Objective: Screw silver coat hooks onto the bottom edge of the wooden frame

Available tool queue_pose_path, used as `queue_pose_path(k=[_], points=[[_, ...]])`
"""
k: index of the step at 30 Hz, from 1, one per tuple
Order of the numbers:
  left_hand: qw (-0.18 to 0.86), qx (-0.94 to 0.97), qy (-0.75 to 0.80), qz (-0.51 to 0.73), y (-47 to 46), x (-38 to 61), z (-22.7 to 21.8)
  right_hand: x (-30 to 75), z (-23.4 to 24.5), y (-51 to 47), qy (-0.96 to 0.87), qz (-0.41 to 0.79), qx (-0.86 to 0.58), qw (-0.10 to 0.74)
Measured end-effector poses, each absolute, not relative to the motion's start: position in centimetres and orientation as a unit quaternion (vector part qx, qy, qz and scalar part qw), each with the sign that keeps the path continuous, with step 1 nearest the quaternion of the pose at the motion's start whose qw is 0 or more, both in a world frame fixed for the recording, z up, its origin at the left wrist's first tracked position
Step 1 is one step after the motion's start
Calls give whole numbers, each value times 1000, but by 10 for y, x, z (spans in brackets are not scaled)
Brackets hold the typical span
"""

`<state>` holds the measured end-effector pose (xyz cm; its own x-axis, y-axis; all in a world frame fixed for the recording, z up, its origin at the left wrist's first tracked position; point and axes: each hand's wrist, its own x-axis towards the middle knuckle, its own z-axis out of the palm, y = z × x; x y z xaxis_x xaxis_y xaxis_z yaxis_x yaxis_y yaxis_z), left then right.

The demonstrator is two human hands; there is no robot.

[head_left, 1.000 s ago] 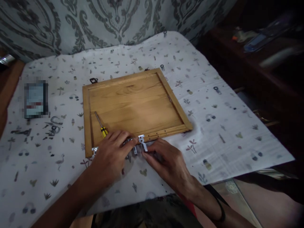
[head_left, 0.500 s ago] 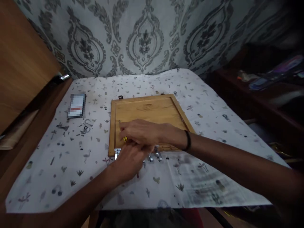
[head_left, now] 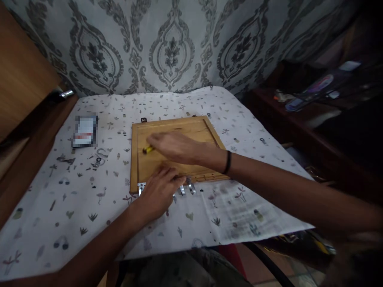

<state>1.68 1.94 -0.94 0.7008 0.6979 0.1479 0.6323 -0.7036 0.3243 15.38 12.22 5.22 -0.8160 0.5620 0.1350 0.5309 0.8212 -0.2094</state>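
A framed wooden board lies flat on the table. My right hand is above its left half, fingers closed round a screwdriver with a yellow-and-black handle; the shaft is hidden. My left hand rests over the board's front edge, fingers stretched out on the wood. Under and beside its fingers, shiny metal hooks stick out from that edge: one hook to the left, others to the right. Small dark holes show along the front rail. A small dark hanger sits at the back edge.
A phone-like device with a blurred screen lies at the left on the patterned tablecloth. Loose small metal pieces lie near it. A patterned curtain hangs behind. A dark shelf with a bottle stands to the right.
My right hand has lifted away from my left hand and moved back over the board, carrying the screwdriver. My left hand stays at the front edge. The view has shifted somewhat.
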Motion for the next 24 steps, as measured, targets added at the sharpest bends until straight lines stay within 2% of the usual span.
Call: queue_pose_path(k=[3,5,8,10,14,24], points=[[117,917,358,134,19,16,-8,191,56,102,-838,177,-414,306],[118,917,357,133,19,16,-7,212,52,83,-744,260,-437,433],[122,915,359,136,18,17,-5,225,44,55,-620,394,-410,540],[124,915,359,140,18,17,-6,223,40,43,-544,452,-419,569],[119,917,353,145,18,16,-8,216,31,38,-473,467,-436,607],[98,919,346,160,19,18,-7,216,23,38,-561,420,-451,553]])
